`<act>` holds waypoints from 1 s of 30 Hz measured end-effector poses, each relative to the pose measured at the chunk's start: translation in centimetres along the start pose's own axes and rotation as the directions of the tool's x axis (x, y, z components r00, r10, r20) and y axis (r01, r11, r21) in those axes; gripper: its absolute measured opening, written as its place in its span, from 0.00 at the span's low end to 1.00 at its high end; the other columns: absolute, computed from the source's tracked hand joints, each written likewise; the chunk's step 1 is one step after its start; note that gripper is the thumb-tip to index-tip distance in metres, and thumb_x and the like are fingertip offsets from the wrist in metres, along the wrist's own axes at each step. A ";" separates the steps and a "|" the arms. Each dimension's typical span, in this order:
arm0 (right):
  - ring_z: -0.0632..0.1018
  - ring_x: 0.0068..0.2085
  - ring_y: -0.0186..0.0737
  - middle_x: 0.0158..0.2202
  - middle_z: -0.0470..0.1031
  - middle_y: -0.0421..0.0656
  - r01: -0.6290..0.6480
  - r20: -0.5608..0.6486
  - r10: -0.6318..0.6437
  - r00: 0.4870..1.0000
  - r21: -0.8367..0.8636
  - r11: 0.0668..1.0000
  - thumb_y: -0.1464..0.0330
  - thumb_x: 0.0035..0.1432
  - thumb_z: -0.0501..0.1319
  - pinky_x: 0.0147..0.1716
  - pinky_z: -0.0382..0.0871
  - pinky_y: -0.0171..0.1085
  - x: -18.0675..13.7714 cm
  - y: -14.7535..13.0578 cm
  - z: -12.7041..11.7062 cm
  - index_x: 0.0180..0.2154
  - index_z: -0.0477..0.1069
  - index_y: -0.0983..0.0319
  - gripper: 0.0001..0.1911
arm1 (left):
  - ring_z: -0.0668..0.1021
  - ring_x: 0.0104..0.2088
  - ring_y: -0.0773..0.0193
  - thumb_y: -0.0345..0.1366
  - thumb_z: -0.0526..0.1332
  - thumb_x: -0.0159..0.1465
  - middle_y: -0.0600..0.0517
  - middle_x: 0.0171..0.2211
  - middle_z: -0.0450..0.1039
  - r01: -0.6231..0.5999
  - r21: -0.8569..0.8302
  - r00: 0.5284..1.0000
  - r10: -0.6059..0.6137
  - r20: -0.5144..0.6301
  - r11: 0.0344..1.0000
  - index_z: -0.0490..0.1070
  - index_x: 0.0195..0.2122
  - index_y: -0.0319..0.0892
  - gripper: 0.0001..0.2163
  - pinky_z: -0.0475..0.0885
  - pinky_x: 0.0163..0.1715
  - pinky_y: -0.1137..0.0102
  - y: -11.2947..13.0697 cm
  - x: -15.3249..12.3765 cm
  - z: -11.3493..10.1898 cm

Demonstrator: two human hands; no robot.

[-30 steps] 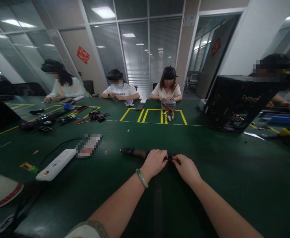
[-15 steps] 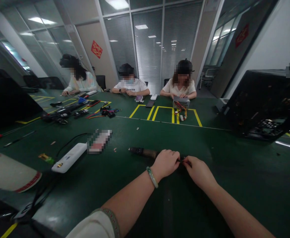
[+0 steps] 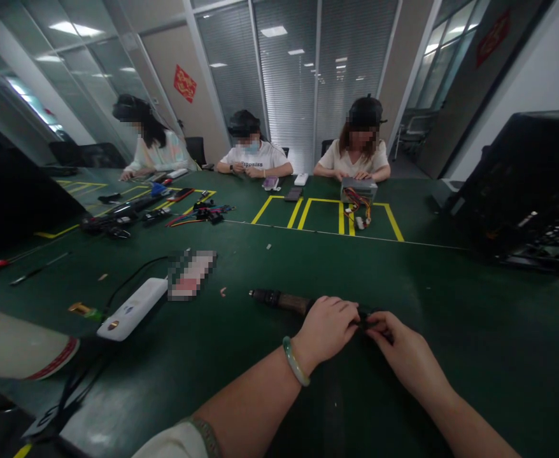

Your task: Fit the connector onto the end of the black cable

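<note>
A dark electric screwdriver (image 3: pixel 293 303) lies level just above or on the green table, its narrow metal tip pointing left. My left hand (image 3: pixel 330 327), with a jade-green bangle at the wrist, is closed over its rear body from above. At the tail end my right hand (image 3: pixel 391 334) is closed in a pinch, thumb and fingertips together close to my left fingertips. Something small and dark shows between them, but its shape is too hidden to name. The tail of the screwdriver is mostly covered by my hands.
Left of my hands are a white power bank (image 3: pixel 134 308), a blurred-out phone (image 3: pixel 193 273), a screwdriver with a yellow-green handle (image 3: pixel 86 310) and a cream cup (image 3: pixel 16 343). A black computer case (image 3: pixel 523 191) stands right. Across the table, a person (image 3: pixel 356 149) handles a power supply (image 3: pixel 358 189).
The view has shifted a little. Both hands sit slightly lower and farther right in it, still at the screwdriver's tail end. The right fingers have changed their pinch slightly.
</note>
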State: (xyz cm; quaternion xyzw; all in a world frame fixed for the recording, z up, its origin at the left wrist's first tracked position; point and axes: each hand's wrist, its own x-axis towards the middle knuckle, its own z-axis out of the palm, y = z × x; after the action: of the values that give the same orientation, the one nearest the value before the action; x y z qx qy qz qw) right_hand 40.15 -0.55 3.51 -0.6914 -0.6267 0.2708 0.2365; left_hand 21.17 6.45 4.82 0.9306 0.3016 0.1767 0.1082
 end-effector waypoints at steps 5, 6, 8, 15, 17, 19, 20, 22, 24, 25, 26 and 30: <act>0.79 0.41 0.44 0.41 0.79 0.40 0.004 0.026 -0.004 1.000 -0.009 1.000 0.62 0.61 0.56 0.35 0.72 0.37 0.0 0.6 0.1 0.47 0.68 0.54 0.13 | 0.72 0.49 0.63 0.34 0.61 0.66 0.56 0.51 0.71 0.002 0.002 1.000 -0.002 0.003 1.000 0.70 0.42 0.45 0.05 0.63 0.51 0.64 0.0 0.0 0.0; 0.79 0.41 0.44 0.41 0.79 0.40 0.006 0.022 -0.006 1.000 -0.014 1.000 0.62 0.61 0.56 0.36 0.72 0.37 0.1 0.7 0.2 0.47 0.68 0.54 0.13 | 0.71 0.50 0.63 0.35 0.61 0.66 0.56 0.52 0.70 -0.001 0.009 1.000 0.001 0.009 1.000 0.70 0.43 0.46 0.05 0.63 0.51 0.64 0.0 0.0 0.0; 0.79 0.41 0.44 0.41 0.79 0.39 0.013 0.011 -0.013 1.000 -0.030 0.999 0.62 0.60 0.56 0.37 0.72 0.37 0.2 1.0 0.3 0.47 0.67 0.54 0.12 | 0.71 0.50 0.62 0.36 0.60 0.67 0.56 0.52 0.70 -0.005 0.024 1.000 0.005 0.019 1.000 0.71 0.43 0.47 0.05 0.63 0.50 0.64 -0.1 0.0 0.0; 0.79 0.41 0.44 0.41 0.79 0.39 0.020 0.024 -0.019 1.000 -0.052 0.998 0.62 0.61 0.55 0.37 0.73 0.38 0.2 1.2 0.5 0.46 0.67 0.53 0.11 | 0.71 0.49 0.61 0.37 0.59 0.67 0.56 0.51 0.70 -0.019 0.008 1.000 0.019 0.005 1.000 0.73 0.42 0.49 0.05 0.62 0.49 0.63 -0.4 0.0 0.3; 0.79 0.41 0.43 0.41 0.79 0.38 0.020 0.024 -0.019 1.000 -0.051 0.999 0.62 0.61 0.55 0.38 0.73 0.37 0.2 0.9 0.6 0.45 0.68 0.53 0.11 | 0.71 0.49 0.62 0.38 0.60 0.67 0.57 0.51 0.70 -0.021 0.002 1.000 0.021 0.003 1.000 0.73 0.42 0.50 0.05 0.62 0.49 0.63 -0.4 -0.1 0.5; 0.79 0.41 0.42 0.41 0.79 0.37 0.015 0.024 -0.013 1.000 -0.056 0.998 0.62 0.61 0.56 0.37 0.72 0.36 0.2 0.7 0.7 0.45 0.68 0.52 0.10 | 0.71 0.48 0.61 0.39 0.59 0.67 0.58 0.51 0.70 -0.021 -0.008 1.000 0.021 -0.004 1.000 0.73 0.42 0.50 0.05 0.62 0.49 0.63 -0.5 -0.1 0.6; 0.80 0.41 0.42 0.41 0.79 0.37 0.012 0.021 -0.011 1.000 -0.059 0.998 0.62 0.61 0.56 0.37 0.72 0.36 0.2 0.6 0.7 0.44 0.68 0.52 0.10 | 0.71 0.48 0.61 0.39 0.59 0.67 0.57 0.51 0.70 -0.020 -0.011 1.000 0.019 -0.008 1.000 0.73 0.42 0.50 0.05 0.62 0.49 0.63 -0.6 -0.1 0.7; 0.80 0.41 0.41 0.41 0.79 0.36 0.007 0.015 -0.006 1.000 -0.061 0.998 0.61 0.61 0.56 0.37 0.72 0.35 0.2 0.6 0.9 0.44 0.68 0.51 0.09 | 0.71 0.48 0.61 0.40 0.60 0.67 0.57 0.51 0.70 -0.015 -0.013 1.000 0.015 -0.014 1.000 0.73 0.41 0.50 0.05 0.63 0.49 0.63 -0.6 -0.1 0.8; 0.80 0.40 0.41 0.40 0.79 0.35 -0.001 0.011 0.001 1.000 -0.060 0.998 0.62 0.61 0.56 0.36 0.72 0.34 0.2 0.7 1.0 0.44 0.67 0.51 0.10 | 0.71 0.48 0.60 0.40 0.61 0.66 0.57 0.51 0.70 -0.014 -0.014 1.000 0.014 -0.018 1.000 0.73 0.41 0.49 0.05 0.63 0.49 0.62 -0.5 -0.1 0.7; 0.80 0.40 0.41 0.40 0.79 0.35 -0.005 0.010 0.006 1.000 -0.059 0.998 0.62 0.61 0.56 0.36 0.72 0.34 0.2 0.8 1.0 0.44 0.67 0.51 0.10 | 0.71 0.48 0.60 0.40 0.61 0.66 0.56 0.51 0.70 -0.014 -0.014 1.000 0.014 -0.019 1.000 0.73 0.41 0.49 0.05 0.63 0.49 0.62 -0.5 -0.1 0.7; 0.80 0.40 0.41 0.40 0.79 0.35 -0.010 0.011 0.011 1.000 -0.057 0.998 0.61 0.61 0.56 0.36 0.72 0.34 0.2 0.8 1.1 0.44 0.67 0.51 0.09 | 0.71 0.49 0.60 0.39 0.61 0.66 0.56 0.51 0.70 -0.014 -0.013 1.000 0.013 -0.020 1.000 0.73 0.41 0.49 0.05 0.63 0.48 0.62 -0.4 -0.1 0.6; 0.79 0.40 0.41 0.39 0.78 0.36 -0.031 0.019 0.032 0.999 -0.045 0.999 0.61 0.62 0.55 0.35 0.72 0.34 0.2 0.8 1.0 0.44 0.65 0.52 0.09 | 0.70 0.50 0.61 0.39 0.60 0.67 0.58 0.51 0.70 -0.005 0.001 1.000 0.005 -0.012 1.000 0.73 0.43 0.51 0.05 0.62 0.49 0.62 -0.2 0.0 0.5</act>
State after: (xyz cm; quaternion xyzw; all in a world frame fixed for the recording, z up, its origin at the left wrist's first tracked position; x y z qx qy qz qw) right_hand 40.07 -0.46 2.20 -0.7035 -0.6240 0.2670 0.2106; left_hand 21.23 6.55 4.33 0.9303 0.3002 0.1823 0.1055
